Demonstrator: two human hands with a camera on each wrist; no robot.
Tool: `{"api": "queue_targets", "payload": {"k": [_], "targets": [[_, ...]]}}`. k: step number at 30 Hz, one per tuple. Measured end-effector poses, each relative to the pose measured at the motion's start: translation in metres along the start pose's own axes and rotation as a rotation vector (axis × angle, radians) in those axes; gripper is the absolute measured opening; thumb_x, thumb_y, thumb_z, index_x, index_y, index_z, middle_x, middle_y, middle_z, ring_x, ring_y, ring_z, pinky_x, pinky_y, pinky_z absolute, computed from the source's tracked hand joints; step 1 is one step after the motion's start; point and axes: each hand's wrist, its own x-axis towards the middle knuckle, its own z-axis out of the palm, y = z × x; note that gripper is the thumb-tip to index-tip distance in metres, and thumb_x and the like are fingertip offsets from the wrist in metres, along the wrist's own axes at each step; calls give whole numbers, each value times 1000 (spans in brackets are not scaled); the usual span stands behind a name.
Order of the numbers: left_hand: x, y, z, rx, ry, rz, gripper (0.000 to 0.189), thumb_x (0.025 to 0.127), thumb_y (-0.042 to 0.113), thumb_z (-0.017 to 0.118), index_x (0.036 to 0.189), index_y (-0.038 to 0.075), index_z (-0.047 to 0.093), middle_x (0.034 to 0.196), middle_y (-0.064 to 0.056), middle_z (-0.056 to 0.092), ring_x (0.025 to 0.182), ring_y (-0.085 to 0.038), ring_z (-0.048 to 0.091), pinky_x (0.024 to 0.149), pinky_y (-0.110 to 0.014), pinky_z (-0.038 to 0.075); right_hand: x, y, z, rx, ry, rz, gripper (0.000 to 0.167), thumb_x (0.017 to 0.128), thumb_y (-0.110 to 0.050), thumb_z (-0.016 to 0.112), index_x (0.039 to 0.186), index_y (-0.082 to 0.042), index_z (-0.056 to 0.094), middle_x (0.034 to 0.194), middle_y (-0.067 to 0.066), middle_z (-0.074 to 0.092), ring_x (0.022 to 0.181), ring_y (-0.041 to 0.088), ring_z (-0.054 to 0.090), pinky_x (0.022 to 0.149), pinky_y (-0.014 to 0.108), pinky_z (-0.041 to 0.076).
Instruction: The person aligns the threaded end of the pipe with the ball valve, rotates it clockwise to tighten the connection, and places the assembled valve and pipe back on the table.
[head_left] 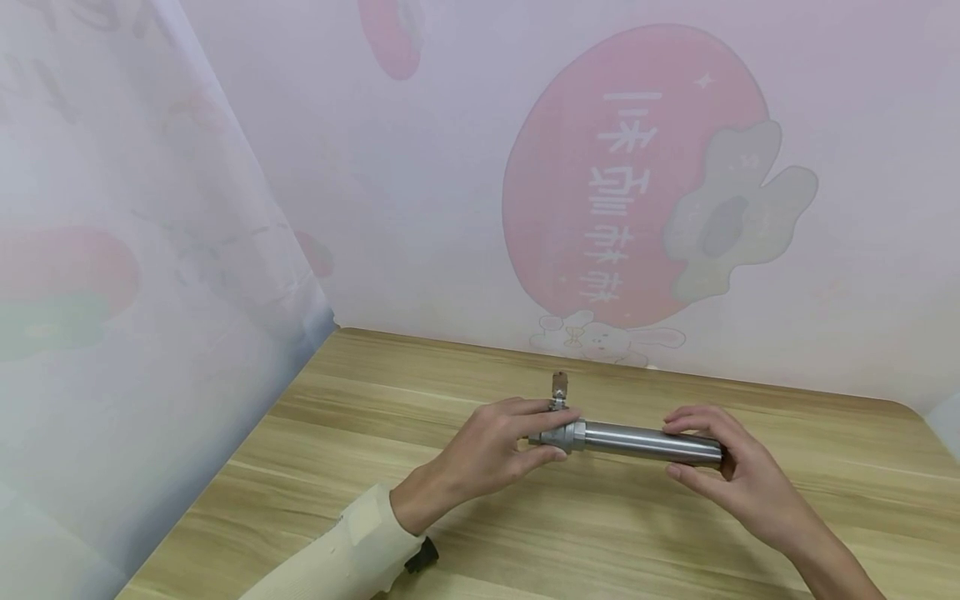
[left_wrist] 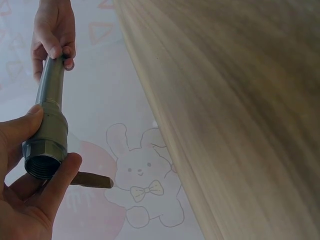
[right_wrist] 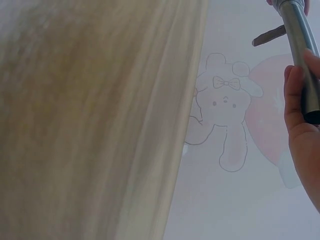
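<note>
A silvery ball valve (head_left: 564,436) has a smooth steel pipe (head_left: 637,442) joined to its right end. My left hand (head_left: 483,450) grips the valve body between thumb and fingers. Near the pipe's far end, my right hand (head_left: 738,475) holds it with curled fingers and thumb. The valve's flat lever (head_left: 559,385) points away from me in the head view. In the left wrist view, the threaded open mouth of the valve (left_wrist: 52,127) faces the camera. The right wrist view shows the pipe (right_wrist: 298,37) with a dark open end.
Below both hands is a wood-grain table (head_left: 360,417). A printed curtain (head_left: 420,208) hangs behind its back edge, and another (head_left: 150,208) hangs at the left. A small black piece (head_left: 422,556) shows beside the left sleeve (head_left: 360,542).
</note>
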Motion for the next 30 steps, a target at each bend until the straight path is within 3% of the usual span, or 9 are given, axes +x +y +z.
{"api": "queue_targets", "payload": {"k": [11, 30], "targets": [[0, 0, -1, 2, 1, -3, 52, 93, 27, 89, 143, 20, 74, 134, -12, 78, 119, -25, 78, 94, -31, 66, 0, 0, 0, -8, 19, 27, 51, 87, 15, 83, 132, -5, 68, 127, -9, 68, 99, 4, 68, 72, 20, 60], [1, -1, 1, -17, 20, 6, 50, 92, 24, 90, 140, 18, 76, 132, -11, 79, 118, -24, 79, 93, -32, 67, 0, 1, -3, -39, 36, 31, 50, 85, 15, 83, 132, -2, 74, 126, -5, 71, 101, 4, 69, 73, 19, 59]]}}
